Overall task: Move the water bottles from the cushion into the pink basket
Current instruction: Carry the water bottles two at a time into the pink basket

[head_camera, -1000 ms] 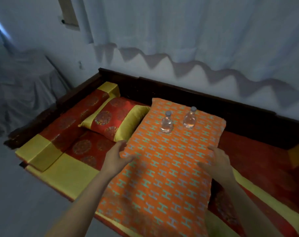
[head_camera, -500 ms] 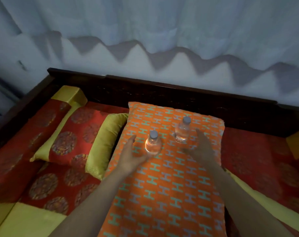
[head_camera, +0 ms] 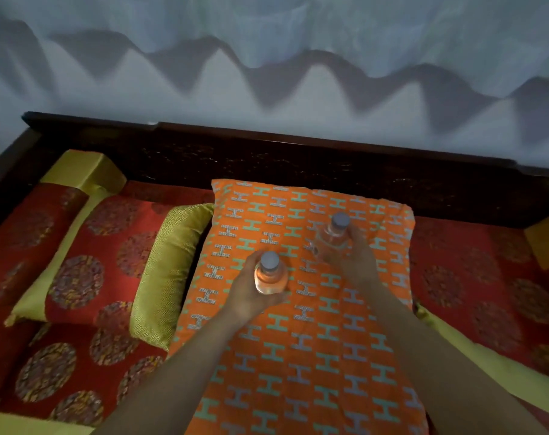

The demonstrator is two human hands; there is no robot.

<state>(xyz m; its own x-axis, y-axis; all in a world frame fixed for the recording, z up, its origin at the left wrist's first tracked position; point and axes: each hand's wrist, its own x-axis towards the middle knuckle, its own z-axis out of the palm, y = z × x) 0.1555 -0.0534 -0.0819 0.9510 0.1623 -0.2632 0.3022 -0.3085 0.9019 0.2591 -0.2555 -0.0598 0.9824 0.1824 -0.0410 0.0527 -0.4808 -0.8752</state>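
Open a moment before, the left grip [head_camera: 251, 293] had clamped the nearer water bottle [head_camera: 269, 276] and the right grip [head_camera: 358, 255] the farther water bottle [head_camera: 331, 238], near the orange cushion's [head_camera: 298, 356] far edge, ready for lifting.

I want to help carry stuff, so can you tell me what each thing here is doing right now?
Near bottle: upright, capped, gripped by left hand.
Far bottle: upright, capped, gripped by right hand.
Orange cushion: lying flat, under both bottles.
Red pillow: lying beside the cushion, untouched.
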